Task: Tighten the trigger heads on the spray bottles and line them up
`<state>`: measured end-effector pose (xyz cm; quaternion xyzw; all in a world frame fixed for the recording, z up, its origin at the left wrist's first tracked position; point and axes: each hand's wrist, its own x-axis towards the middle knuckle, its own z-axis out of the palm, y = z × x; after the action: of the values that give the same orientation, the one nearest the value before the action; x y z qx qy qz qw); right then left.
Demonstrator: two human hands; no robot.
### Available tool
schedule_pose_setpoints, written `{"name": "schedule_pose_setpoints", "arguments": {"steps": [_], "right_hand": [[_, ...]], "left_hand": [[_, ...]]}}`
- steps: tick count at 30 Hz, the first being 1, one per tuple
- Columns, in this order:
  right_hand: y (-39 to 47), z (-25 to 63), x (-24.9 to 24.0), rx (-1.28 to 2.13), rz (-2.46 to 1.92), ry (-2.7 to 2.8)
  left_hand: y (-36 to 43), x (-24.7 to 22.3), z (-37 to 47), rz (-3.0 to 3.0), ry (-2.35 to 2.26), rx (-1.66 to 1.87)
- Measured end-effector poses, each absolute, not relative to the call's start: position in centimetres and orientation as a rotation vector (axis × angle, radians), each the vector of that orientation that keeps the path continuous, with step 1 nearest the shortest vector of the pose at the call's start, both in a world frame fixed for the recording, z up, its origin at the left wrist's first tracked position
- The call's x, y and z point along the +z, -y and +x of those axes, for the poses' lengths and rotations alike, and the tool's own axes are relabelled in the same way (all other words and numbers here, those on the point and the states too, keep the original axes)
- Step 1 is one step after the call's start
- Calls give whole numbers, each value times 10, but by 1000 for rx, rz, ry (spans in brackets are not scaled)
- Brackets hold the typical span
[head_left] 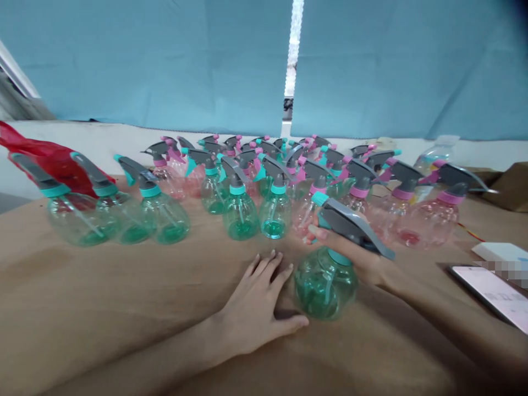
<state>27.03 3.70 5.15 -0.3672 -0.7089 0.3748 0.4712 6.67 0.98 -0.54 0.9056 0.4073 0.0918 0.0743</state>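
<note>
My right hand (350,245) is wrapped around the neck of a green spray bottle (324,286) with a grey and teal trigger head. The bottle is round and see-through, and it leans slightly. My left hand (259,302) lies flat on the brown table (124,319), fingers spread, just left of that bottle and apart from it. Beyond the left fingertips stand two green spray bottles (241,214) side by side. A pink spray bottle (305,212) is partly hidden behind my right hand.
Several green spray bottles (167,217) stand at the left, by a red plastic bag (45,157). Pink ones (431,220) stand at the right, with more packed behind. A phone (490,291), a white box (499,253) and a brown box (511,190) lie right.
</note>
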Motion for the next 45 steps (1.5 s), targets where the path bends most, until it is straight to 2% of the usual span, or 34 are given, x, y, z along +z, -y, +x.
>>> {"name": "schedule_pose_setpoints", "arguments": {"steps": [11, 19, 24, 45], "right_hand": [[-37, 262, 57, 921, -817, 1711], [-35, 260, 45, 754, -1041, 1676], [-35, 259, 51, 769, -1040, 1710], [-35, 266, 43, 1121, -911, 1571]], "left_hand": [[-9, -4, 66, 2732, -1284, 267], [-10, -8, 64, 2771, -1258, 308], [-9, -8, 64, 2788, -1255, 300], [-9, -6, 65, 2782, -1236, 304]]}}
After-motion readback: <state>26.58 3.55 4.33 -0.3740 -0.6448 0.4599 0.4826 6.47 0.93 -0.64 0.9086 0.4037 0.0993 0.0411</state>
